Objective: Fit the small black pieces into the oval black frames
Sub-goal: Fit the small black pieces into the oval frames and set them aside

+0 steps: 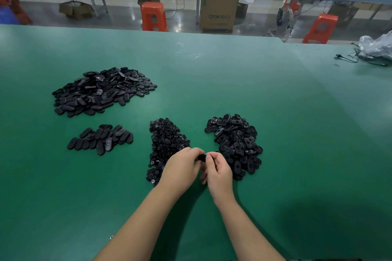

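On the green bench (pixel 233 82) we see, farthest left, a large heap of oval black pieces (pixel 101 91), most lying solid side up. Nearer to us and still on the left sits a smaller cluster of ovals (pixel 100 140), laid close together.

Toward the middle lies a long pile of small black pieces (pixel 165 146); its near end is partly covered by our left hand (pixel 182 168). That hand has its fingers curled inward, pinching a black part (pixel 201 158) against the right hand (pixel 217 172), whose thumb and fingers also pinch it. The part is mostly hidden between the fingertips, so we cannot tell whether it is a frame alone or a frame with a piece in it. Both hands hover just above the bench, between two piles.

Just right of the hands is the heap of oval black frames (pixel 235 144), their slotted openings showing. At the far right edge lie a crumpled plastic bag (pixel 377 45) and dark cables (pixel 356 58). Beyond the bench stand orange stools (pixel 153 17) and a cardboard box (pixel 219 9).
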Tool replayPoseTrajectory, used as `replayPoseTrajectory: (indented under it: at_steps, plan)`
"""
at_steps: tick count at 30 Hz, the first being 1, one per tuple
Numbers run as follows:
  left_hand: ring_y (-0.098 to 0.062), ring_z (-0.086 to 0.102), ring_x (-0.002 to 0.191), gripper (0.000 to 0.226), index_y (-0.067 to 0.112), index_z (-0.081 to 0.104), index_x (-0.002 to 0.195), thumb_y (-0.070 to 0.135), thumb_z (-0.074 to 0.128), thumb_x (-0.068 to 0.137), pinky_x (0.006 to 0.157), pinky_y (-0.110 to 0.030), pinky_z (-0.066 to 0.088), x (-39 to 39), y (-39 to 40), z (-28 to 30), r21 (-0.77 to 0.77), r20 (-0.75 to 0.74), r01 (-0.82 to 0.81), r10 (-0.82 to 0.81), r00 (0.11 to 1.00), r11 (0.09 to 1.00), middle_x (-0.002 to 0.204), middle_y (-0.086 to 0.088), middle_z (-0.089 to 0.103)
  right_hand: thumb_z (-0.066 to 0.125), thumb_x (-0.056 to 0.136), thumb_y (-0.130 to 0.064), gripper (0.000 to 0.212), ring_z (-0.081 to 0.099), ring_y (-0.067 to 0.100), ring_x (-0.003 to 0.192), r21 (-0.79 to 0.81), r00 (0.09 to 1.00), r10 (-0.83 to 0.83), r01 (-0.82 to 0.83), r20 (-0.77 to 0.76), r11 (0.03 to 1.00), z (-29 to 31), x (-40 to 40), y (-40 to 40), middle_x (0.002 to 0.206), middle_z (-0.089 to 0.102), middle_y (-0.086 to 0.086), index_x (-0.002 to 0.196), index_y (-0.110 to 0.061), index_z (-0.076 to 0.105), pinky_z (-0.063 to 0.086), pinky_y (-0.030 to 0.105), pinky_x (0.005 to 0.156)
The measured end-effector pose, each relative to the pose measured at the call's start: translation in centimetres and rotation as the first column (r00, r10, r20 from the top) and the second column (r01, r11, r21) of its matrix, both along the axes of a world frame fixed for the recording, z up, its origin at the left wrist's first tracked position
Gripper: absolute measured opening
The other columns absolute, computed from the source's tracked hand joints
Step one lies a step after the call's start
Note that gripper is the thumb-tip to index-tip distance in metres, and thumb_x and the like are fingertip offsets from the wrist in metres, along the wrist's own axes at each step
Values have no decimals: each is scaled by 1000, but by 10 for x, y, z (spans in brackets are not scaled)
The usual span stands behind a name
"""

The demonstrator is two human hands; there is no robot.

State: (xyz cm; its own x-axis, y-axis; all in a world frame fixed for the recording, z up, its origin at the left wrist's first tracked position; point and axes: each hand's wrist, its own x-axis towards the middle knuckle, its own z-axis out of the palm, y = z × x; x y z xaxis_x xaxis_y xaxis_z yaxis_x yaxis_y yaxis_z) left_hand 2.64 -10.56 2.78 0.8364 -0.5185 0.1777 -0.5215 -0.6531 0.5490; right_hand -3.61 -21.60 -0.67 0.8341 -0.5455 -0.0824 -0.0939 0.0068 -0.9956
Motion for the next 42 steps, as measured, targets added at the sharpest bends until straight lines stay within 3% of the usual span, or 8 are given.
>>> replayPoseTrajectory:
  at_steps: [4, 10, 15, 21, 27, 33, 38, 42]
  plan:
    - [-18, 67, 74, 19, 24, 73, 107, 23, 73, 88, 58, -31, 52, 2, 15, 0, -6, 239, -85, 84, 968, 996, 93, 8, 66, 48, 107, -16, 15, 55, 17, 51, 64, 999, 28, -30, 24, 998, 4, -1, 2, 68, 62, -1, 109, -19, 62, 46, 29, 46]
    - [-16, 55, 64, 28, 14, 72, 115, 31, 70, 93, 54, -28, 39, 39, 77, -9, -100, 110, -545, 554, 826, 832, 94, 1, 63, 51, 105, -18, 13, 56, 12, 55, -27, 998, 68, -68, -20, 997, 5, -2, 4, 73, 65, 0, 104, -22, 63, 49, 28, 50]
    - [-28, 57, 76, 31, 10, 71, 114, 34, 68, 94, 67, -37, 46, 61, 128, -26, -61, 8, -752, 754, 657, 656, 101, -10, 63, 52, 105, -18, 12, 56, 11, 55, -67, 997, 72, -75, -42, 995, 5, -3, 5, 74, 65, 1, 102, -21, 63, 49, 27, 50]
    - [-26, 47, 73, 32, 6, 70, 108, 33, 72, 91, 80, -43, 45, 77, 149, -36, -57, -2, -807, 808, 589, 588, 101, -16, 63, 52, 105, -16, 13, 55, 11, 54, -90, 996, 74, -79, -54, 993, 7, -3, 5, 72, 65, 1, 99, -18, 63, 49, 29, 50]
    - [-34, 56, 91, 56, 5, 55, 131, 36, 74, 89, 85, -46, 40, 75, 147, -35, -40, 20, -790, 791, 611, 611, 116, -18, 59, 53, 104, -16, 14, 55, 10, 53, -95, 995, 77, -82, -58, 992, 7, -3, 6, 70, 65, -3, 96, -19, 64, 49, 32, 51]
    - [-19, 56, 79, 24, 13, 69, 114, 29, 56, 101, 77, -40, 50, 62, 116, -36, -117, 24, -609, 615, 788, 785, 97, -2, 62, 53, 104, -18, 20, 55, 9, 53, -138, 994, 84, -93, -66, 986, 4, -2, 6, 68, 64, -7, 89, -22, 66, 49, 32, 51]
    - [-12, 49, 88, 30, 26, 72, 106, 42, 46, 103, 87, -37, 25, 59, 85, -40, 36, -86, -598, 598, 797, 801, 98, 6, 55, 53, 104, -27, 29, 55, 7, 51, -221, 992, 94, -112, -89, 969, 4, -4, 7, 64, 64, -2, 81, -26, 70, 50, 33, 51]
    - [-12, 52, 93, 27, 28, 74, 108, 27, 47, 102, 89, -31, 21, 55, 91, -44, -33, -128, -550, 543, 830, 834, 101, 11, 56, 57, 103, -24, 22, 57, 4, 54, -298, 985, 112, -147, -133, 943, 1, -3, 8, 67, 64, 1, 84, -23, 69, 51, 29, 57]
